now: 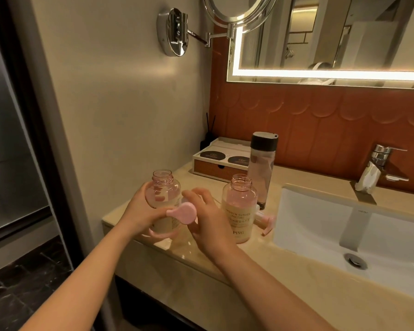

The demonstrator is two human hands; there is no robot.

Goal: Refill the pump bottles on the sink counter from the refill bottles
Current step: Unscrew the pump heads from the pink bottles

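Two pink pump bottles stand with open necks at the left end of the beige counter (261,278). My left hand (141,211) grips the left bottle (164,192) around its body. My right hand (204,217) holds a pink pump head (182,212) in front of that bottle. The right bottle (240,209) stands free beside my right hand. A second pink pump head (267,222) lies on the counter to its right. A tall clear refill bottle (262,168) with a dark cap stands upright behind the right bottle.
A white sink basin (344,225) with a chrome tap (378,163) fills the right side. A tray box (219,158) and a reed diffuser (207,137) sit against the back wall. A chrome swing-arm mirror (239,8) juts out overhead. The counter's left edge drops to a dark floor.
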